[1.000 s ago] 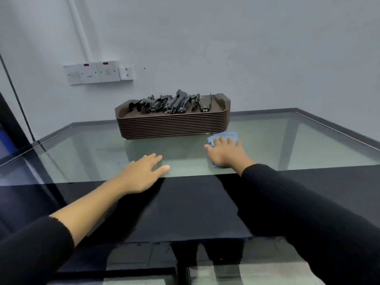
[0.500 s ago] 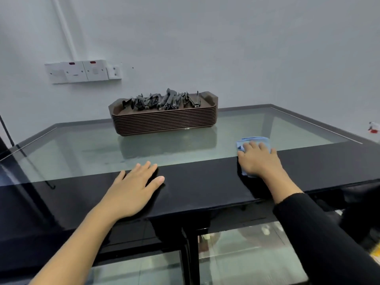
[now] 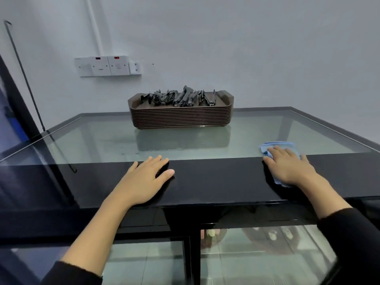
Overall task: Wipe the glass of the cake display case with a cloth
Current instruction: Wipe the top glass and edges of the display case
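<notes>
The display case's glass top [image 3: 102,138] spreads out in front of me, with a black band [image 3: 216,179] along its near edge. My right hand [image 3: 290,166] lies flat on a blue cloth [image 3: 277,146] at the right, pressing it down where the glass meets the black band. Most of the cloth is hidden under the palm. Resting palm-down on the black band left of centre is my left hand [image 3: 146,182], fingers spread, holding nothing. Below the band are the case's front glass panels [image 3: 148,264].
A stack of brown trays [image 3: 181,116] with black tongs [image 3: 181,97] on top stands at the back centre of the glass, near the wall. Wall sockets [image 3: 107,65] are above left. A dark frame [image 3: 18,95] rises at the left edge.
My right hand has slid the cloth to the right, from beside the trays to the right part of the glass. The left hand has drawn back onto the black band. The view has pulled back.
</notes>
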A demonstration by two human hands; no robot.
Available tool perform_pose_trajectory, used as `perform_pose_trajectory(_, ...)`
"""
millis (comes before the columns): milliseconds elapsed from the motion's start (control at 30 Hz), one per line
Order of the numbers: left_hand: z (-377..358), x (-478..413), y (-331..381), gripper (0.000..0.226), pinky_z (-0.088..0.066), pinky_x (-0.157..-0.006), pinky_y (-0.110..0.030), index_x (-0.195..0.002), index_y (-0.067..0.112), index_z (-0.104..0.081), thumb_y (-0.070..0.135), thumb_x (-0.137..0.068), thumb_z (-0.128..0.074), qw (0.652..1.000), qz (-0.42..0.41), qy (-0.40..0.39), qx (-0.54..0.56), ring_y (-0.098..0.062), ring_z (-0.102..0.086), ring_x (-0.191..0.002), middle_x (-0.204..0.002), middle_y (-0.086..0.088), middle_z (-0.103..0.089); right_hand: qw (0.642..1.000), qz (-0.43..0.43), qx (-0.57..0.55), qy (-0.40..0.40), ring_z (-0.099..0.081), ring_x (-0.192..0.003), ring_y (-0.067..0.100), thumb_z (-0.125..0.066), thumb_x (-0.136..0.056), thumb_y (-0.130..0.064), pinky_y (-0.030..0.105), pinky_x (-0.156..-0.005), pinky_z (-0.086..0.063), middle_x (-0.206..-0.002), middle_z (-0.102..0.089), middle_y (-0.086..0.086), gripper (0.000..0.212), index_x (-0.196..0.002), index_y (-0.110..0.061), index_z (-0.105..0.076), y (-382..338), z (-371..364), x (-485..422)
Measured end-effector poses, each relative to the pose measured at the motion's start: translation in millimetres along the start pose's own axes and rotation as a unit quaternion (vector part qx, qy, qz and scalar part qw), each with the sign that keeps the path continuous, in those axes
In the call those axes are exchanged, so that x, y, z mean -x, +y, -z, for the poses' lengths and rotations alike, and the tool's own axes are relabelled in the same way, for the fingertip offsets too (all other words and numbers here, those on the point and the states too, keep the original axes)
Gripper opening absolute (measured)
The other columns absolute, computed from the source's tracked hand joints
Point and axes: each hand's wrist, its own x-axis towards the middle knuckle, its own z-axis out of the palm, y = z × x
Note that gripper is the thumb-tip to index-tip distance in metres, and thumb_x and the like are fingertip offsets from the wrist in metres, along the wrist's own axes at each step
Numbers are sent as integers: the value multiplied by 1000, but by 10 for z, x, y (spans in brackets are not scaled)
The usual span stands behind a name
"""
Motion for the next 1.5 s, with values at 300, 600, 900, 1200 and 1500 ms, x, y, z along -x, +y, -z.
perform_pose_trajectory(300, 210, 32, -190, 40, -26, -108, -23, -131, 34, -59, 47, -94, -55, 989, -15, -3, 149, -3, -38, -137, -145, 17, -47, 952, 294, -22, -78, 6, -151, 8, -17, -103, -49, 42, -123, 4, -163, 1, -17, 56, -155, -33, -7, -1289, -145, 707)
perform_pose_trajectory(600, 620, -593, -1382, 71, -17, -119, -44, -148, 18, -38, 61, -91, -43, 994, 95, 7, 54, -21, -28, -146, -158, -3, -32, 999, 18, -3, -51, -5, -151, 25, -15, -101, -46, 63, -117, -3, -163, -12, -3, 56, -149, -20, -23, -1396, -198, -355)
perform_pose_trajectory(900, 468, -984, -1728, 71, 2, -122, -48, -155, 31, -18, 67, -94, -20, 998, 37, -33, -48, -15, -2, -152, -165, 3, -6, 956, 269, -23, -116, 27, -141, -8, 5, -89, -66, 36, -121, 16, -154, 22, -33, 63, -150, -49, 9, -1978, -159, 773)
perform_pose_trajectory(1200, 424, -1033, -1669, 71, 3, -121, -49, -156, 33, -12, 68, -94, -17, 996, 50, -27, -66, -15, 2, -152, -165, 4, -1, 998, 43, 13, -50, -10, -149, 27, -14, -97, -57, 63, -116, -4, -162, -15, -1, 66, -149, -18, -24, -2139, -379, -993)
perform_pose_trajectory(1500, 447, -1024, -1672, 70, 5, -122, -48, -156, 33, -10, 66, -95, -19, 997, 44, -38, -53, -14, 4, -152, -165, 5, 1, 929, 353, -7, -109, 21, -145, -4, 4, -86, -70, 37, -121, 14, -157, 17, -29, 72, -153, -43, 4, -2414, -242, 192)
